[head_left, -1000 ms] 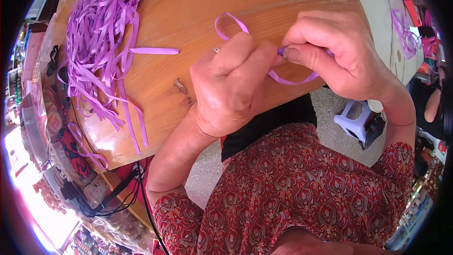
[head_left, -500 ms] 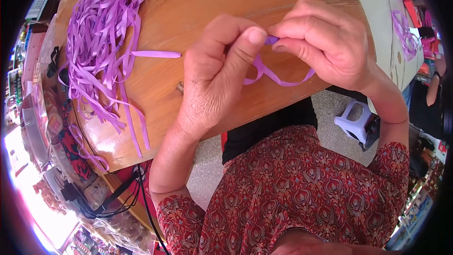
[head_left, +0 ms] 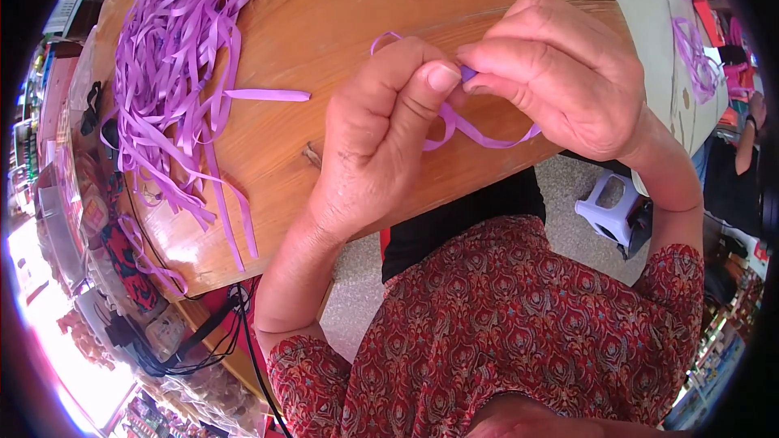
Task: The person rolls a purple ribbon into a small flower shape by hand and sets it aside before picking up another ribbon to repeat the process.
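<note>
Ribbon (head_left: 492,144), purple, loops below both hands, over the bench (head_left: 341,0) near its front edge. Left hand (head_left: 369,134): grip narrow, curled around part of the ribbon; exact contact hidden. Right hand (head_left: 564,73): thumb and forefinger pinch a small darker purple piece (head_left: 467,73). Tangled ribbon pile (head_left: 174,65) lies on the bench, left of the hands.

Left hand (head_left: 375,126) and right hand (head_left: 570,81) are hiding most of a small dark-purple piece (head_left: 467,73) at upper center, a ribbon heap (head_left: 174,57) is running past the top edge, glare (head_left: 66,357) is blotting out detail at lower left
</note>
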{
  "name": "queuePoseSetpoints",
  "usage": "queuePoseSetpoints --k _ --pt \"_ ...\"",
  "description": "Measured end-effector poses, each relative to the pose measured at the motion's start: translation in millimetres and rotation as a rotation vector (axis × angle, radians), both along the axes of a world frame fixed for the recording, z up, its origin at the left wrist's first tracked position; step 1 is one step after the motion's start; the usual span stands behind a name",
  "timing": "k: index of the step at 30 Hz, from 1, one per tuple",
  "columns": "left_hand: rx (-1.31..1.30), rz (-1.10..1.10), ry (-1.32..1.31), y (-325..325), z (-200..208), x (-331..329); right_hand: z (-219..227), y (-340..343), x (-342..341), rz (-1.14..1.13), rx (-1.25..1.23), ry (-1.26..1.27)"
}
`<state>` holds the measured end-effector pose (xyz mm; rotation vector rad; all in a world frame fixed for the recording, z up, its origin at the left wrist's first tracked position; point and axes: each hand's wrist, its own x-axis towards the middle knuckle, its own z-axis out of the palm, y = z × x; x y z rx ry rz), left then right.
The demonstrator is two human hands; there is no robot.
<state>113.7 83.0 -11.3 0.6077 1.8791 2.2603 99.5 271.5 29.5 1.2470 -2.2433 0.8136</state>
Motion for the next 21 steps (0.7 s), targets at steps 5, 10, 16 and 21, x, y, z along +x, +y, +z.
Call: queuePoseSetpoints --k 5,10,16,21 --pt "-0.135 0.125 0.385 1 -7 -9 2 3 -3 0.026 0.050 0.066" --pt "-0.244 0.088 0.757 0 -3 -13 14 4 6 0.091 0.101 -0.188" --pt "-0.191 0.104 0.830 2 2 -2 20 6 19 0.140 -0.071 -0.873" --pt "-0.198 0.107 0.967 1 -9 -8 17 6 18 0.088 -0.277 -1.606"
